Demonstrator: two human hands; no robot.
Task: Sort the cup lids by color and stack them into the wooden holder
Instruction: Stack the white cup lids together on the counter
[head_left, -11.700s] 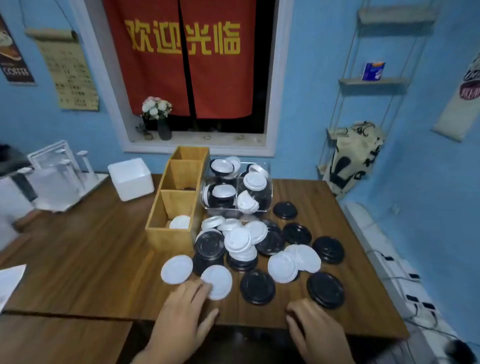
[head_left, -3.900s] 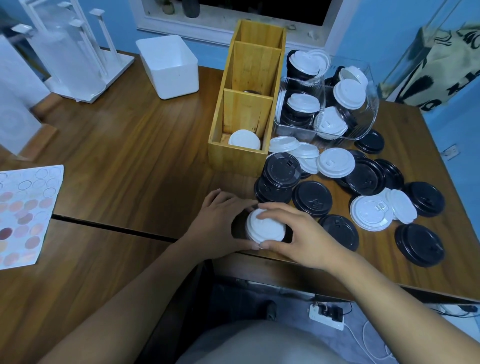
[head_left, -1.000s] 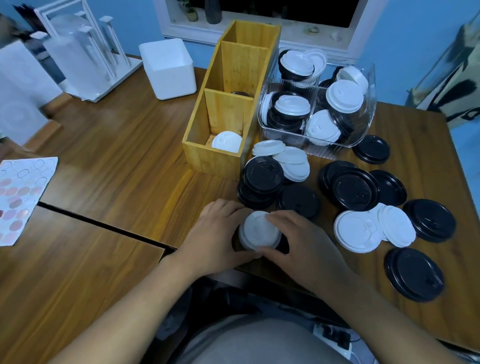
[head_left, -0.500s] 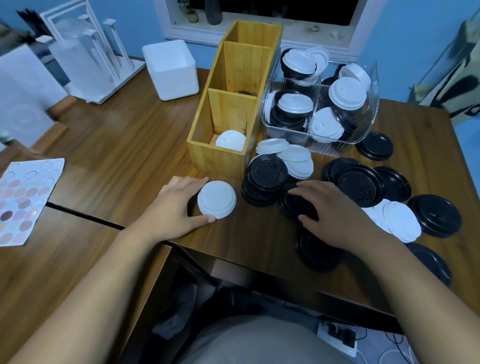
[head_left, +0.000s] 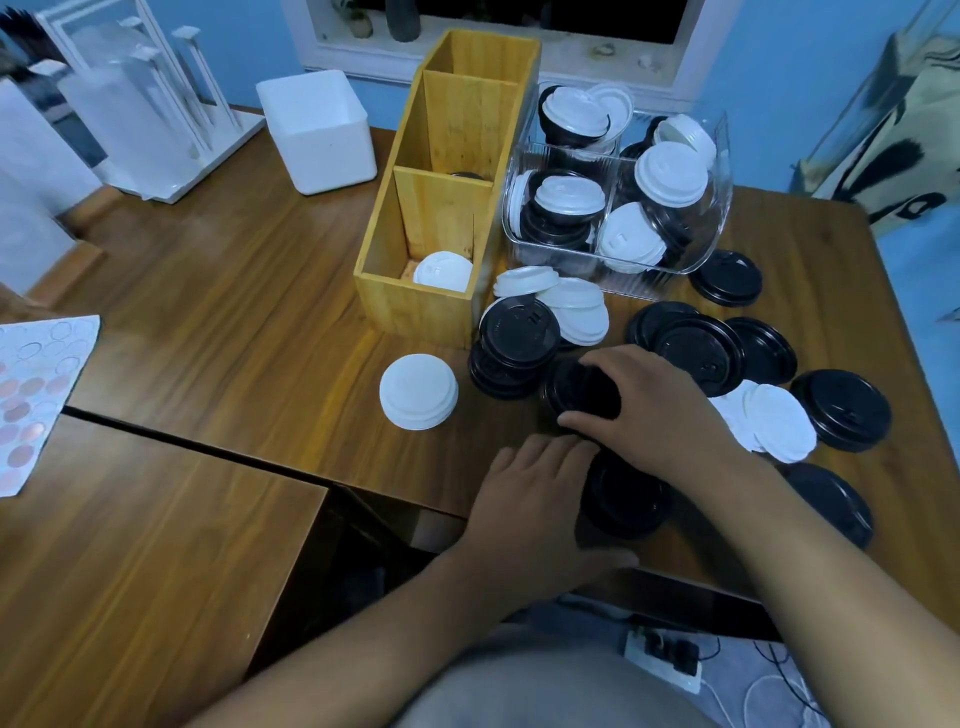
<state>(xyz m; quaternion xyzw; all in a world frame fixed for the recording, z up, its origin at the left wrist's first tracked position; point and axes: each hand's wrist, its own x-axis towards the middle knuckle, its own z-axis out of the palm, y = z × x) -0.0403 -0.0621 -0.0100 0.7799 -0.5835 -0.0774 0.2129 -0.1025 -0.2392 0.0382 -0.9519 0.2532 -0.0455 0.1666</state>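
table (head_left: 234, 291): dark wood grain; left half bare from the near edge back to the white square tub (head_left: 322, 135), so there is open room there. Right half is crowded with loose lids out to the right edge. A second table (head_left: 130, 545) butts against the near-left corner

wooden holder (head_left: 415, 306): pale yellow box with three compartments, running from mid-table to the far edge. The nearest compartment has one white lid (head_left: 442, 270) flat on its floor. A clear ribbed bin (head_left: 719, 208) sits just beside its right wall, heaped with mixed lids

vs 0.5 s ago: left hand (head_left: 524, 499) has let go of the white lid stack (head_left: 418, 399), which now stands alone just in front of the holder's near wall. The hand has moved right to the near edge; fingers straight against the left rim of the near-edge black lid (head_left: 628, 499), thumb spread, gripping nothing. Right hand (head_left: 660, 410) lay flatter before and is now curled over another black lid (head_left: 576, 389), thumb and fingertips on its rim

black lid stack (head_left: 517, 343) sits between the white stack and the right hand. Lids are round matte plastic with raised rims
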